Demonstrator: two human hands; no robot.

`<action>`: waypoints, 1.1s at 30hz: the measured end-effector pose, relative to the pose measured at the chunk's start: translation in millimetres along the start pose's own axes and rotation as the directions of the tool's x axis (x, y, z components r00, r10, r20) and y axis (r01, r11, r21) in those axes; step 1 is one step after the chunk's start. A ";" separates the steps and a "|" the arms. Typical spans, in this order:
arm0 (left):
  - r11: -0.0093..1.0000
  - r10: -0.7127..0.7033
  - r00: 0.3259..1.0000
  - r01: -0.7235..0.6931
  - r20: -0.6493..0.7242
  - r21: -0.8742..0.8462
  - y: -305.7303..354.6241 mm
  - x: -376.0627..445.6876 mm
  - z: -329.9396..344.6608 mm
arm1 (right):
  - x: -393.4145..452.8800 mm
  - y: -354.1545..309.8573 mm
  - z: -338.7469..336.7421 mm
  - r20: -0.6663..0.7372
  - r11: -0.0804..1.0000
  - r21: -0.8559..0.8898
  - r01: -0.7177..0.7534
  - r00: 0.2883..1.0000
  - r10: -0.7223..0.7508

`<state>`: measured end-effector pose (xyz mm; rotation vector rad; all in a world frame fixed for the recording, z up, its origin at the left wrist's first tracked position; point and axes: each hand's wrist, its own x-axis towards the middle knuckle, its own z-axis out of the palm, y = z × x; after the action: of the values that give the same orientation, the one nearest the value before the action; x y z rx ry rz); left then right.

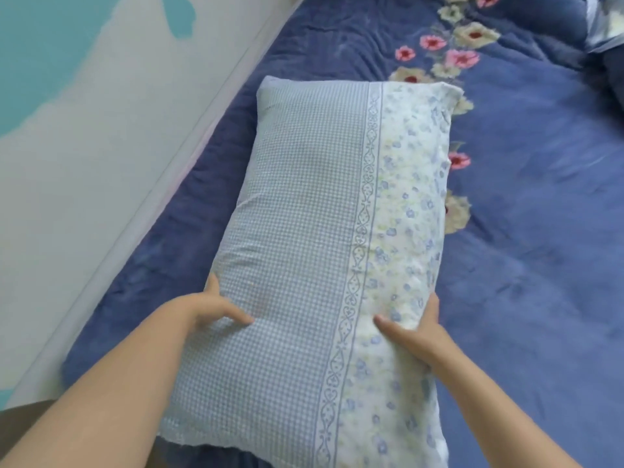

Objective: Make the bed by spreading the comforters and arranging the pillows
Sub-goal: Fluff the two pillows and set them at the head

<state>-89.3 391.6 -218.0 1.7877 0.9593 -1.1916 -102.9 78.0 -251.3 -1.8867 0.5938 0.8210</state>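
Observation:
A long pillow lies lengthwise on the blue bed cover. Its case is blue-and-white check on the left and pale floral on the right. My left hand grips the pillow's left edge near its lower half, thumb on top and fingers wrapped around the side. On the floral right edge my right hand holds it the same way. The blue cover has a band of pink and cream flowers running out from under the pillow's far end.
A pale wall ledge runs diagonally along the bed's left side, with teal and grey wall above it. At the top right corner sits a bundle of dark blue bedding.

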 end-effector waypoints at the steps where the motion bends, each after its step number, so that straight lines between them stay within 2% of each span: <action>1: 0.999 -0.034 0.999 0.035 0.018 -0.041 -5.8 3.0 -0.9 | -2.1 0.7 -0.1 0.016 0.999 0.051 -0.007 1.000 0.006; 3: 0.995 -0.037 0.999 0.037 -0.001 -0.088 -11.6 7.3 -4.2 | -2.2 -1.9 3.9 0.010 0.993 0.116 -0.033 0.999 0.032; 5: 0.988 0.014 0.997 -0.025 -0.071 -0.154 -10.3 8.4 -2.3 | -5.6 -6.7 11.1 -0.051 0.988 0.151 -0.031 0.998 0.039; 9: 0.979 0.012 0.976 -0.056 -0.219 -0.195 8.4 -7.6 4.2 | -19.6 -25.2 30.4 -0.326 0.985 0.172 0.012 0.944 0.046; 11: 0.981 0.040 0.950 -0.096 -0.309 -0.168 17.2 -14.2 -8.4 | -28.7 -43.2 36.9 -0.406 0.983 0.169 0.070 0.914 0.004; 14: 0.926 0.159 0.885 -0.288 -0.439 -0.246 28.1 -30.4 -42.2 | -40.9 -76.2 40.7 -0.450 0.954 0.188 0.232 0.884 -0.127; 17: 0.793 0.337 0.753 -0.550 -0.566 -0.260 52.8 -64.0 -72.5 | -57.0 -122.7 37.0 -0.556 0.887 0.163 0.432 0.783 -0.279; 20: 0.687 0.464 0.599 -0.708 -0.653 -0.162 89.5 -90.2 -98.4 | -71.6 -179.2 24.1 -0.641 0.803 0.109 0.586 0.659 -0.394; 24: 0.598 0.556 0.360 -0.799 -0.749 0.060 158.5 -115.0 -143.3 | -60.6 -267.6 0.7 -0.746 0.706 -0.033 0.708 0.453 -0.489; 26: 0.613 0.586 0.245 -0.758 -0.772 0.224 201.9 -124.6 -168.6 | -44.0 -310.8 -13.9 -0.773 0.683 -0.103 0.723 0.374 -0.512; 27: 0.633 0.599 0.192 -0.708 -0.777 0.313 224.3 -128.8 -185.0 | -30.6 -332.5 -23.3 -0.767 0.682 -0.120 0.722 0.369 -0.526; 28: 0.653 0.608 0.148 -0.652 -0.780 0.385 244.5 -133.8 -200.6 | -15.7 -350.7 -34.3 -0.736 0.688 -0.114 0.716 0.405 -0.543; 30: 0.677 0.632 0.081 -0.541 -0.771 0.499 277.3 -140.1 -222.6 | 17.0 -378.8 -52.6 -0.625 0.728 -0.086 0.680 0.532 -0.571; 31: 0.675 0.669 0.073 -0.475 -0.739 0.564 285.6 -137.6 -224.7 | 31.3 -382.9 -56.6 -0.598 0.773 -0.087 0.628 0.588 -0.545; 32: 0.654 0.727 0.098 -0.401 -0.680 0.641 288.8 -133.8 -220.0 | 42.3 -381.6 -58.5 -0.591 0.813 -0.131 0.568 0.613 -0.523; 33: 0.614 0.785 0.167 -0.338 -0.597 0.713 288.4 -125.3 -207.1 | 51.5 -371.7 -54.2 -0.564 0.841 -0.213 0.497 0.640 -0.522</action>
<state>207.6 433.5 9.7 2.8840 0.3113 0.2574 206.1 182.9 -58.4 -2.2000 0.3694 -0.1770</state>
